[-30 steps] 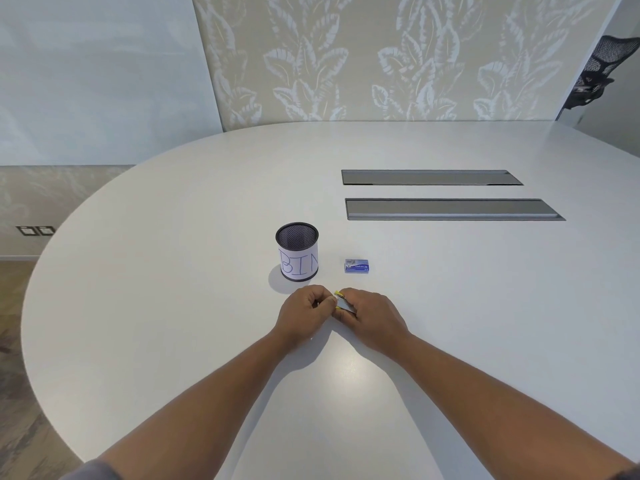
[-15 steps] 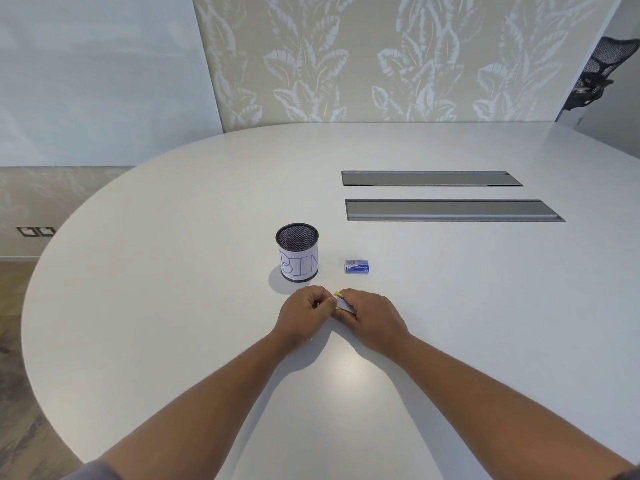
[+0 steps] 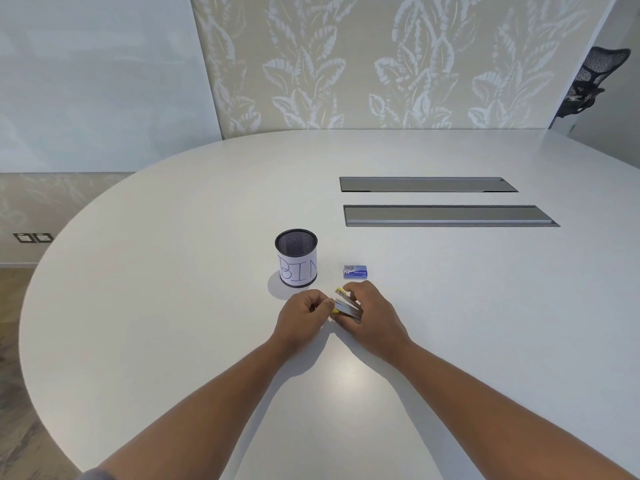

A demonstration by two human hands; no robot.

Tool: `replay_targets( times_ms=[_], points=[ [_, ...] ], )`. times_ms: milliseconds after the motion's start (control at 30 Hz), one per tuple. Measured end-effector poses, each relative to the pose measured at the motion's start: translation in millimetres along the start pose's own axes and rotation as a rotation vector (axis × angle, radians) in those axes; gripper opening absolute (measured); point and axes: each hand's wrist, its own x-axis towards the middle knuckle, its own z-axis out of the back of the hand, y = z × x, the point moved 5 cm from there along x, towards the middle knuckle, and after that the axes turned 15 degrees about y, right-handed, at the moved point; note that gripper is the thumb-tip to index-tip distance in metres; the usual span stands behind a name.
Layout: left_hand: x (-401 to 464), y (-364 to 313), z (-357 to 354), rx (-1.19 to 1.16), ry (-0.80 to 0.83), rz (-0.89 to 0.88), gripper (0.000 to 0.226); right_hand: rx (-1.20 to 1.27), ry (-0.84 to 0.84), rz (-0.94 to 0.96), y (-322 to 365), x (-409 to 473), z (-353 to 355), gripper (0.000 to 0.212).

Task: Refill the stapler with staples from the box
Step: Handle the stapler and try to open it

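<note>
White bench carries the closed box beyond the small stapler, which is gripped by right hand and pinched by left hand, so a slip could be caused while it is pried open.

forearms: bare | hands: bare, no rings visible | sleeve: grey, left upper arm

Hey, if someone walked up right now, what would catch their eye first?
Two hands meet near the table's middle: the right hand holds a small yellow stapler, and the left hand pinches its end. Just beyond stand a mesh cup labelled BIN and a small blue staple box.
</note>
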Motion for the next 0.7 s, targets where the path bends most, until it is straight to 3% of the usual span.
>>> replay_targets(
  times_ms=[200, 333, 467, 700],
  points=[
    [2.2, 3.2, 0.6, -0.029, -0.032, -0.031, 0.052, 0.112, 0.005, 0.006, -0.7, -2.7, 0.8, 0.043],
    [2.0, 2.9, -1.9, -0.001, -0.009, -0.038, 0.046, 0.466, -0.053, -0.058, 0.8, -5.5, 7.9, 0.017],
    [0.3, 0.3, -8.7, 0.198, -0.011, -0.076, 0.033, 0.869, -0.008, -0.159, 7.2, -5.9, 3.0, 0.023],
    [0.5, -3.1, -14.1, 0.422, -0.031, -0.116, 0.050, 1.297, 0.077, -0.122, 20.1, -1.8, -8.1, 0.017]
  ],
)
